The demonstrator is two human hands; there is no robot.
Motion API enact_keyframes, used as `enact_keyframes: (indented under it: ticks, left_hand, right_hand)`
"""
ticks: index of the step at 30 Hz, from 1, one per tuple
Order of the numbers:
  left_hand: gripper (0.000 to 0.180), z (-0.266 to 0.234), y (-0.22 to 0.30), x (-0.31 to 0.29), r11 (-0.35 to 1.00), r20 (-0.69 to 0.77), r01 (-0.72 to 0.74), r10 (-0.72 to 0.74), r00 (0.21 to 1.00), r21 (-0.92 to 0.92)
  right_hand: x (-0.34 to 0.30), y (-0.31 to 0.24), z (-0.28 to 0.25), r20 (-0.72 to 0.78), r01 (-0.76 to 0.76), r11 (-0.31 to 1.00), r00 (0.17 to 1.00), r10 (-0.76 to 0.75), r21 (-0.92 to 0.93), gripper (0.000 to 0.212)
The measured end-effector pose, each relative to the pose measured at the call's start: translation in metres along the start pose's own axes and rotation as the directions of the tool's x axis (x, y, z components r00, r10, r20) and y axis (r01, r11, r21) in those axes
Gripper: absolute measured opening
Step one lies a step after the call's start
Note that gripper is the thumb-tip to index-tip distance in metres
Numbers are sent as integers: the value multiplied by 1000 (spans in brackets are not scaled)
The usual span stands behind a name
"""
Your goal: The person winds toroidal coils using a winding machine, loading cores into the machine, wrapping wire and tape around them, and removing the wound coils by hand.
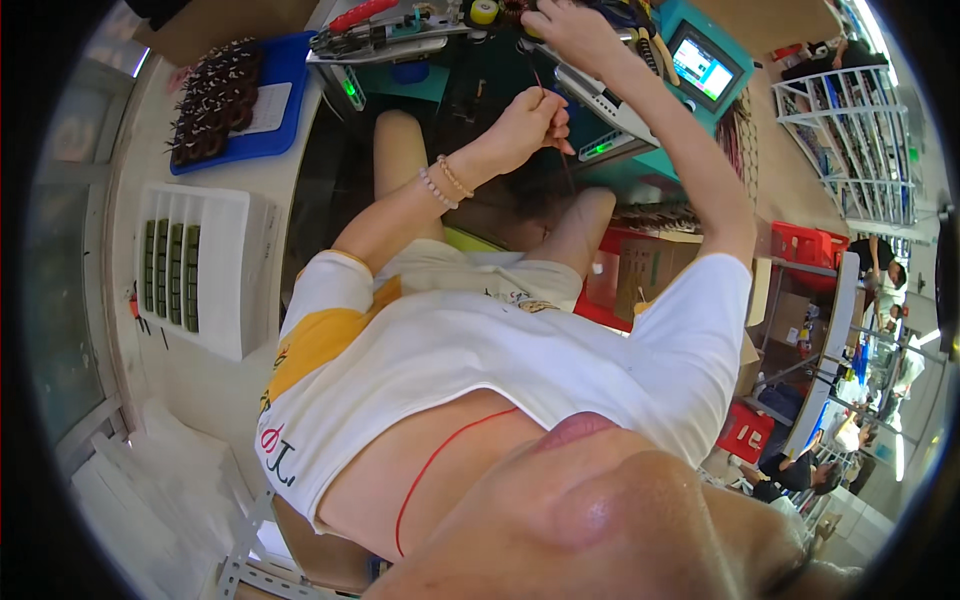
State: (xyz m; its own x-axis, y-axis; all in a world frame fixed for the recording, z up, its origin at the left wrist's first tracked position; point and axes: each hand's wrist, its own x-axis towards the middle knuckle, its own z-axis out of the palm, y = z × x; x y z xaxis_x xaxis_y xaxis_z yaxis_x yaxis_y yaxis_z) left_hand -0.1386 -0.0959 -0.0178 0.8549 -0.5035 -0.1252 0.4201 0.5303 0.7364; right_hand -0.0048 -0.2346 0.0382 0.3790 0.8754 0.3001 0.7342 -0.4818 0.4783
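Note:
My left hand (525,125), with two beaded bracelets on its wrist, is closed around a thin dark red wire (537,72). The wire rises toward the machine, and a loose end hangs below the fist. Farther up, my right hand (575,35) reaches to the top of the machine, its fingers bent together beside a small dark copper-coloured coil (514,6); what they pinch is too small to make out. Left of the coil is a yellow roller (484,11). A teal-framed screen (703,66) stands right of my right forearm.
At left, a blue tray (278,140) holds several dark wound rings, and a white bin (232,270) holds rows of green pieces. A red-handled tool (362,14) lies on the machine's left arm. Right are red crates (800,243), a white rack (850,150) and other people.

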Motion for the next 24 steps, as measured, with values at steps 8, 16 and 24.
enact_keyframes:
  ticks: [8, 16, 24]
  left_hand:
    - [35, 9, 49, -39, 994, 328, -54, 82, 941, -94]
    - [20, -44, 6, -58, 989, 108, -77, 64, 992, 125]
    - [12, -107, -37, -70, 935, -118, -137, 185, 976, 328]
  right_hand:
    - [-24, -46, -28, 149, -257, 484, 957, 250, 836, 30]
    - [95, 45, -32, 641, -561, -320, 715, 277, 764, 25]
    - [78, 49, -48, 591, -541, -251, 776, 221, 803, 28]
